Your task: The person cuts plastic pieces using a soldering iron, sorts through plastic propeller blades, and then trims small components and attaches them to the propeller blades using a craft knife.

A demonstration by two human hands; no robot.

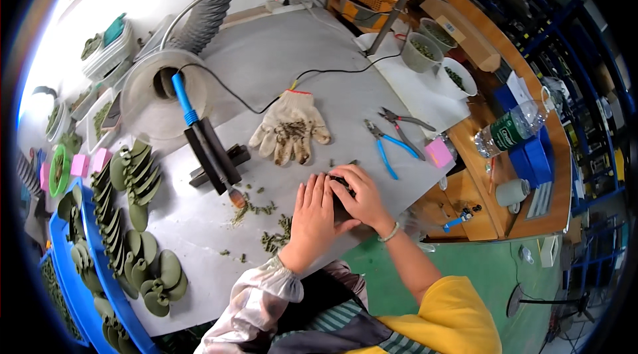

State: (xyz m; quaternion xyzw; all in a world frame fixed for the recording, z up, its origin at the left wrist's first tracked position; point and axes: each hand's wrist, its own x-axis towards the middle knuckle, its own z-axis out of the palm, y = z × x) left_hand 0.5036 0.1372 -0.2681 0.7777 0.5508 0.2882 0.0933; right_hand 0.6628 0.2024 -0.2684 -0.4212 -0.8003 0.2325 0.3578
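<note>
Both hands are being pressed together over a small dark part (341, 186) at the near right edge of the table (279, 68). It's being pinched by the right hand (362, 196), while the left hand (312, 211) is being laid flat beside it, fingers loose. Most of the part is being hidden, but it's probably light, stiff plastic, best gripped by its edges. Green scraps (272, 240) are being left just left of the wrists.

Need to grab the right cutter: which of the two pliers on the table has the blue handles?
The blue-handled pliers, the pair nearer the right hand. The grey-handled pliers lie just beyond them, towards the pink block.
</note>
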